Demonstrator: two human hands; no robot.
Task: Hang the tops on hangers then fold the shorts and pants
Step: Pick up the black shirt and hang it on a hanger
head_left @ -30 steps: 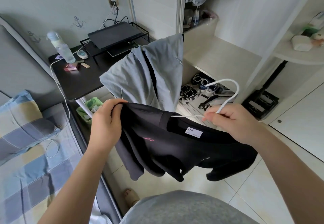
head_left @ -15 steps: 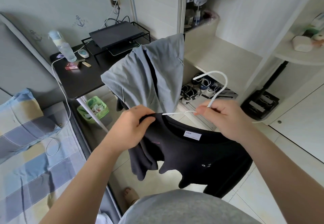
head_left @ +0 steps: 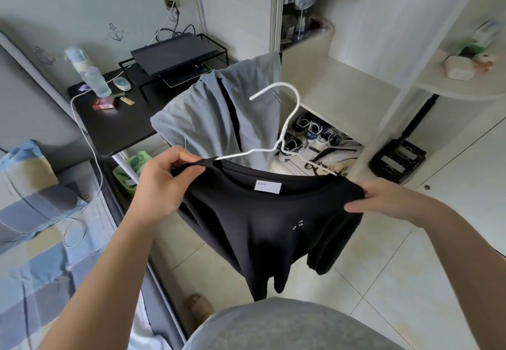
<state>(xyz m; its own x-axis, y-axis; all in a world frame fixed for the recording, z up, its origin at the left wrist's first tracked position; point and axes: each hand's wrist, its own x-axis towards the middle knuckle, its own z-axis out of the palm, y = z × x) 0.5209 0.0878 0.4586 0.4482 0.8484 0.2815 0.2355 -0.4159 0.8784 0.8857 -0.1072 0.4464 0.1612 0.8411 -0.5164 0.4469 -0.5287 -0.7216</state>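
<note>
Top: a black short-sleeved fabric top (head_left: 260, 221), held in the air in front of the person's torso, neck opening upward, with a white label showing inside the collar.
Hanger: a white wire hanger (head_left: 287, 119); both arms run into the neck opening and the hook stands clear above the collar.
Left hand: the left hand (head_left: 161, 182) pinches the top's left shoulder between the thumb and curled fingers.
Right hand: the right hand (head_left: 383, 199) grips the right shoulder edge, thumb against the cloth.
Obstruction: a grey draped garment (head_left: 208, 119) hangs directly behind the hanger; the hook overlaps it in view.
Wardrobe: pairs of dark and white shoes (head_left: 309, 130) sit in the low compartment behind the hanger's right arm.
Desk: a black desk (head_left: 109, 128) stands at left and carries a clear plastic bottle (head_left: 87, 76) and a wire rack (head_left: 213, 46).
Bed: blue checked bedding (head_left: 41, 240) lies at lower left, with a white cable (head_left: 90, 141) trailing across it.
</note>
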